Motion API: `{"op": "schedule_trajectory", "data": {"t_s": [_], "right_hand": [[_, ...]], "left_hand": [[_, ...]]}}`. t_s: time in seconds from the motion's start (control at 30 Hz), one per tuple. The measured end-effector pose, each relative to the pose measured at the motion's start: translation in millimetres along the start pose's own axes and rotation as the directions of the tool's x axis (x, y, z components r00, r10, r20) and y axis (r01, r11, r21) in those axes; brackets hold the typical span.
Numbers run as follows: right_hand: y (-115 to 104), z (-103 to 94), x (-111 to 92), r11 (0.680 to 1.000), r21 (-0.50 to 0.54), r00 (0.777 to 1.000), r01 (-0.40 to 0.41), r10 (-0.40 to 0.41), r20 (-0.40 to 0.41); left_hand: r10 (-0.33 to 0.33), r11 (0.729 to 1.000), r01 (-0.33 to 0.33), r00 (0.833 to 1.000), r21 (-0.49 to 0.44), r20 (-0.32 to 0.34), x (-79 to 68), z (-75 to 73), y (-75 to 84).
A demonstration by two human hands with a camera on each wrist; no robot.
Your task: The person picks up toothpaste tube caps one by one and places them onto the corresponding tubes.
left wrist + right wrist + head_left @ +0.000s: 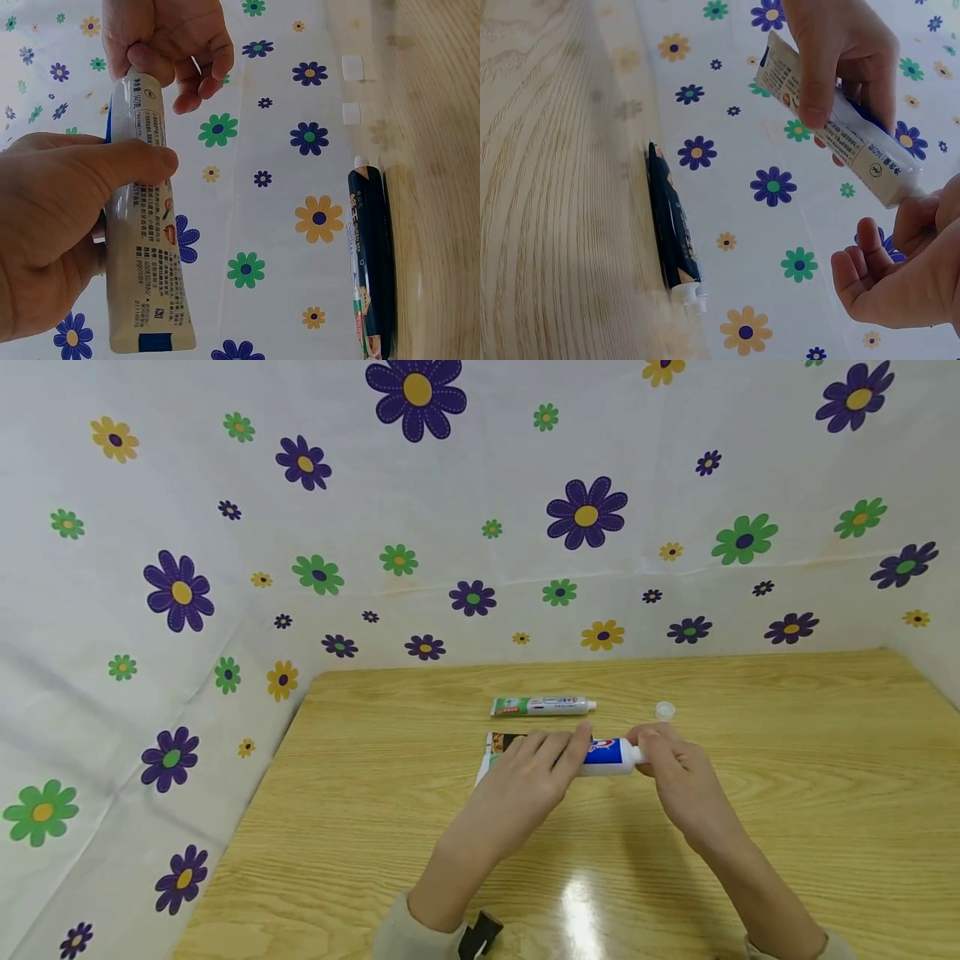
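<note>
A white and blue toothpaste tube (609, 757) is held above the table by my left hand (528, 777), thumb on one face and fingers on the other. In the left wrist view the tube's printed back (146, 262) faces the camera, its flat end down. My right hand (678, 772) pinches the tube's narrow cap end with thumb and fingers, which hide the cap. The right wrist view shows the same tube (847, 139) slanting from the left hand to the right fingertips. Under the left hand in the head view, a dark toothpaste tube (506, 742) is partly covered.
A silver and green toothpaste tube (543, 706) lies farther back on the wooden table (360, 793). A white cap (664, 711) rests to its right; the left wrist view shows a second small white cap (351, 113). Flower-printed cloth (472, 527) stands behind the table.
</note>
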State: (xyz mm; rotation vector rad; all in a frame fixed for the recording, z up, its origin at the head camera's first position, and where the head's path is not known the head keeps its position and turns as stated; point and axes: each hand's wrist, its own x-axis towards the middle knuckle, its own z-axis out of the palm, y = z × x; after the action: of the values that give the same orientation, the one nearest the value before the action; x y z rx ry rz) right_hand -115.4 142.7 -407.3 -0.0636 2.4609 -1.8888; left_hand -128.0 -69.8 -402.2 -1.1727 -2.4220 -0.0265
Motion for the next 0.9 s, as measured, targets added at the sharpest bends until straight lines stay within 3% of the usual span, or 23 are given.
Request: {"op": "schedule_trajectory", "data": {"t_s": [0.27,0.33,0.43,0.5,0.67,0.77,0.9], "right_hand": [[0.1,-0.5,0.2,0.998,-0.067,1.000,0.004,-0.003,0.010],[0.7,-1.1,0.0,0.993,-0.111,0.999,0.045,-0.045,-0.002],[2.6,-3.1,0.5,0.965,-0.193,0.982,0.177,-0.186,-0.027],[4.3,-5.4,0.9,0.923,-0.248,0.949,0.296,-0.314,-0.035],[7.1,-12.6,2.9,0.776,-0.301,0.819,0.554,-0.572,0.034],[7.2,-14.7,3.8,0.720,-0.291,0.765,0.630,-0.640,0.074],[7.1,-14.4,4.7,0.672,-0.298,0.719,0.679,-0.690,0.081]], "left_hand": [[0.009,1.000,-0.009,1.000,0.009,-0.006,-2.9,0.3,-3.1],[0.007,1.000,-0.007,0.999,0.007,-0.037,-3.4,1.1,-4.7],[-0.006,1.000,0.005,0.997,-0.005,-0.073,-4.8,1.4,-7.6],[-0.017,1.000,0.016,0.997,-0.014,-0.081,-5.9,0.8,-9.4],[-0.031,0.999,0.028,0.997,-0.043,-0.066,-7.4,-0.8,-12.6],[-0.029,0.998,0.025,0.997,-0.059,-0.069,-7.1,-1.9,-13.3],[-0.021,0.997,0.016,0.997,-0.070,-0.078,-6.7,-4.2,-13.3]]}}
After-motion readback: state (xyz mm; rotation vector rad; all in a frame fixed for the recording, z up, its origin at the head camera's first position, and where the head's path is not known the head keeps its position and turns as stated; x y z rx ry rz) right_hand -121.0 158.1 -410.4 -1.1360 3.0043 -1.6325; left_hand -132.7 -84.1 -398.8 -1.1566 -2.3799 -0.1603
